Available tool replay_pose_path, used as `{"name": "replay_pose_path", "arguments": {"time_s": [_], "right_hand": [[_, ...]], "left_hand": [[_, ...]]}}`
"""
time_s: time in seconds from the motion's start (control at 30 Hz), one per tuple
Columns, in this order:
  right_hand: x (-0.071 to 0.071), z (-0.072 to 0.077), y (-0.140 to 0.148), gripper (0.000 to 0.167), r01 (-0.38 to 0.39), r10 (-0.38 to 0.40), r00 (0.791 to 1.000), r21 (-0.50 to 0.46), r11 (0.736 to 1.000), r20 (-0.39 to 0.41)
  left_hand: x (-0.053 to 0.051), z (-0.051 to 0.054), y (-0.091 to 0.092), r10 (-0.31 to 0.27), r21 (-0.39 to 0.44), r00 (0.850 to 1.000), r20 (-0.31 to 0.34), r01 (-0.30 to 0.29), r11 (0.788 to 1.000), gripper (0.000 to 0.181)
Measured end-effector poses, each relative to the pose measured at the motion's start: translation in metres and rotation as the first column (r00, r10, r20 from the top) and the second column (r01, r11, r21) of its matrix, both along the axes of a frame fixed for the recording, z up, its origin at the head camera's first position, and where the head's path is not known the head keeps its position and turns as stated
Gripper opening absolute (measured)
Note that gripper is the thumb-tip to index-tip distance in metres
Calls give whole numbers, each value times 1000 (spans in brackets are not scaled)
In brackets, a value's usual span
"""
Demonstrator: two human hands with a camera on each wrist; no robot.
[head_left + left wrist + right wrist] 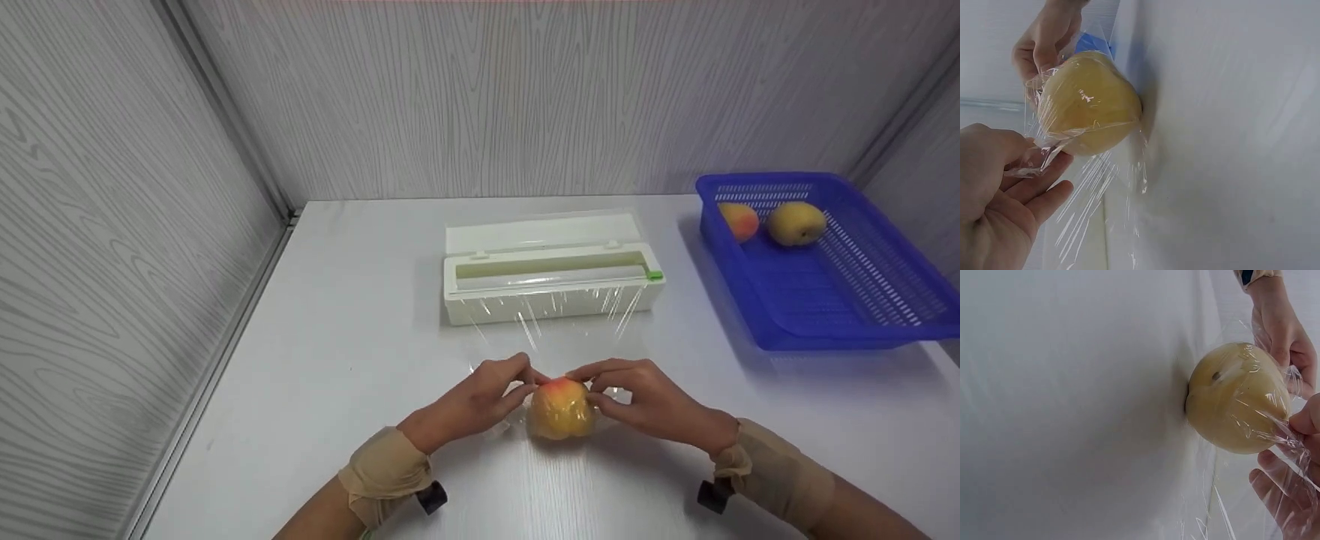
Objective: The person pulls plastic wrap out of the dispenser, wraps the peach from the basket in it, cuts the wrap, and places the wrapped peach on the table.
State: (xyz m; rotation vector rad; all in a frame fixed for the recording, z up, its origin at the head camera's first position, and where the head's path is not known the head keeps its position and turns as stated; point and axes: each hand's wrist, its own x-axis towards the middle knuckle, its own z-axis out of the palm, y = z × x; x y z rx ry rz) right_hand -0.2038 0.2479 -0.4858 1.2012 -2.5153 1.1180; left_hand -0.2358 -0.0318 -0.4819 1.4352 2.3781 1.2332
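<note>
A yellow peach [561,411] with a red blush sits on the table, with clear cling film [1053,149] drawn over it. At its left side my left hand [484,394] pinches a gathered edge of the film between thumb and fingers. From the right, my right hand [649,397] pinches the film close against the fruit, as the right wrist view shows with the peach [1235,399] beside the thumb. The film stretches back in creases to a white dispenser box [551,304], whose lid stands open with the roll [551,278] inside.
A blue plastic basket [810,337] stands at the right of the white table [337,315]. It holds a red-yellow fruit [739,222] and a yellow fruit [796,223]. A green slider [655,275] sits at the box's right end. Grained panels wall the table in.
</note>
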Motion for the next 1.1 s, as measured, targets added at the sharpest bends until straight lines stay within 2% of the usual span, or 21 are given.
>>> {"name": "replay_pose_path", "arguments": {"time_s": [0.2, 0.3, 0.37, 0.47, 0.57, 0.67, 0.77, 0.93, 1.1], "right_hand": [[-10, -2, 0, 15, 45, -45, 994, -5, 999, 97], [-14, -1, -1, 15, 73, -73, 983, 5, 997, 171], [-18, -2, -1, 15, 89, -87, 968, 5, 996, 237], [-23, -3, -1, 14, 113, -106, 933, -2, 994, 344], [-28, -4, 0, 14, 122, -106, 904, -13, 992, 415], [-32, -5, 2, 16, 123, -106, 888, -11, 992, 448], [-37, -9, 5, 16, 141, -126, 873, 5, 990, 470], [-42, -17, 10, 14, 177, -160, 843, 16, 984, 514], [-45, -23, 13, 15, 183, -157, 819, 9, 983, 551]], "left_hand": [[-11, -8, 5, -3, 66, 1000, 18, 1, 998, 7], [-15, -10, 7, 3, 82, 999, 36, -6, 997, 8], [-18, -12, 8, 24, 74, 999, 39, -27, 997, 8], [-22, -14, 11, 71, 53, 995, 73, -75, 996, 7], [-25, -16, 13, 118, 36, 984, 132, -124, 992, 5], [-27, -17, 15, 150, 19, 974, 172, -156, 988, 4], [-29, -19, 15, 175, 5, 969, 174, -179, 984, 5], [-31, -23, 16, 194, 3, 968, 159, -197, 980, 4], [-35, -27, 18, 199, 10, 967, 157, -203, 979, 3]]}}
